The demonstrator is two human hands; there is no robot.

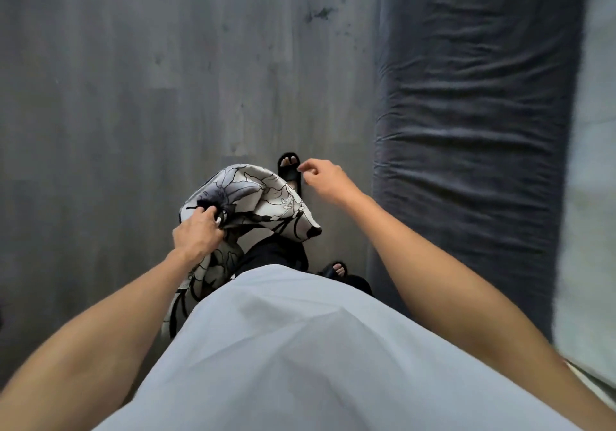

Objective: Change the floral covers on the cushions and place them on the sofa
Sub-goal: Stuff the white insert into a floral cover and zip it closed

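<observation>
A black-and-white floral cover (263,197) hangs bunched below me, over the grey floor. My left hand (198,234) is shut on its gathered fabric near the middle of the view. Part of the cover trails down past my light shirt. My right hand (325,177) hovers to the right of the cover, apart from it, fingers loosely curled with nothing in them. The dark blue-grey sofa (473,130) runs along the right side, about a hand's width from my right hand. No cushion is in view.
Grey wood-look floor (166,80) fills the left and middle. My feet in black slippers (290,169) stand beside the sofa's edge. A pale wall or surface (593,197) lies beyond the sofa at far right.
</observation>
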